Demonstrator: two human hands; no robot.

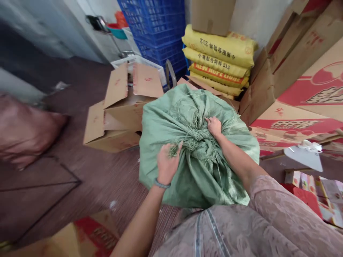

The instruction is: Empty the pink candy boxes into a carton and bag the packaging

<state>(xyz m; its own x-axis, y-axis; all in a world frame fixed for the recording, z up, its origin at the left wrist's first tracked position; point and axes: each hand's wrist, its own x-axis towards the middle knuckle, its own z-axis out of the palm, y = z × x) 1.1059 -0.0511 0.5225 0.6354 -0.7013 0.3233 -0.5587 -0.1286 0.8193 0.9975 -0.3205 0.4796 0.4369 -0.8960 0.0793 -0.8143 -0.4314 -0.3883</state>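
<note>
A large, full green woven sack [166,117] stands in front of me, its top twisted and tied into a knot with frayed strands all around. On the left of the knot, my left hand [167,164] is closed around a frayed corner of the sack, with green threads showing between thumb and fingers. My right hand [215,127] lies at the far right side of the knot, its fingers curled onto the gathered cloth. The right fingertips are partly hidden in the folds.
Open cardboard boxes [123,114] stand left of the sack. Behind are stacked yellow feed bags [218,60] and blue crates [160,28]. Stacked red-printed cartons [300,96] rise on the right. A reddish sack [26,128] lies at far left, and another carton [88,232] is at lower left.
</note>
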